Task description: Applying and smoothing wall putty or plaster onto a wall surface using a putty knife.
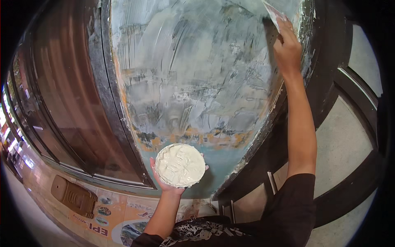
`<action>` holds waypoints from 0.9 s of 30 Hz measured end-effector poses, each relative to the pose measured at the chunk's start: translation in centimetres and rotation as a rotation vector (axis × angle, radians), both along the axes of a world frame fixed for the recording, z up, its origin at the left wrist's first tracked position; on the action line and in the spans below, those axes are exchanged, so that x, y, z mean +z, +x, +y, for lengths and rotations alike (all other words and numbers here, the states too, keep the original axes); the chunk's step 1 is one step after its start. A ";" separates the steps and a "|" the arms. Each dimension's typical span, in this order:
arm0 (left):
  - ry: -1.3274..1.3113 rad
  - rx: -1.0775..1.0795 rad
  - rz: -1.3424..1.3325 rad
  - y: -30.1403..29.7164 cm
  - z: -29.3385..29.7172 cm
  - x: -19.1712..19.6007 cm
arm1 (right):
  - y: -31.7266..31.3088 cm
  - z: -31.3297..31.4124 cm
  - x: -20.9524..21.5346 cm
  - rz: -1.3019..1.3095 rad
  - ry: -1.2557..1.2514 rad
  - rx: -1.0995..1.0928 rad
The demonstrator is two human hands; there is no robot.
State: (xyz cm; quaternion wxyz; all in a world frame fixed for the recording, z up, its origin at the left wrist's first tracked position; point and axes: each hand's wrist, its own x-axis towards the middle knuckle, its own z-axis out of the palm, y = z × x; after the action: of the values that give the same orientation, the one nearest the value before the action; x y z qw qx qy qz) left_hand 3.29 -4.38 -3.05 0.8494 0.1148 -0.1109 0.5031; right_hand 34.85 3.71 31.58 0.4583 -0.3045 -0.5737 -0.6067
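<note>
My left hand (174, 190) supports a round container filled to the rim with creamy white putty (180, 165), its fingers curled about the sides. The putty's surface is lumpy and ridged. At the upper right, my raised right hand (287, 51) grips a thin, pale flat scraper (273, 14) held against the wall panel (185, 70) near its right edge. Most of the scraper's handle end is hidden by my fingers. Grey-white smears and streaks cover the panel, with orange-brown patches and bare blue-green paint lower down.
A dark-framed window or door with brown curtains (68, 78) stands on the left. Dark framing with pale panels (347, 136) rises on the right. A brown plastic container (73, 195) lies on the floor at lower left, beside a printed orange sheet (117, 212).
</note>
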 end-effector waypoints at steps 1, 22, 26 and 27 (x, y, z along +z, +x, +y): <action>-0.014 0.004 -0.004 0.0 0.2 -0.2 | 0.5 0.9 0.3 0.000 0.003 -0.005; -0.046 0.079 0.040 -0.5 1.9 -1.8 | 1.0 1.0 -1.4 0.073 -0.172 -0.071; -0.059 0.069 0.052 -0.2 1.5 -1.5 | 1.6 1.0 0.9 0.079 -0.229 -0.155; -0.097 0.069 0.038 -0.3 1.4 -1.7 | 1.3 1.3 0.9 0.077 -0.322 -0.180</action>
State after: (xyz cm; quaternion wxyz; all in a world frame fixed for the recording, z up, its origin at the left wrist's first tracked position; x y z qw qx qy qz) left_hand 2.99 -2.98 -4.75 0.8379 0.0867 -0.0661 0.5348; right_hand 36.10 5.00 32.43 0.3692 -0.4471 -0.6158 -0.5335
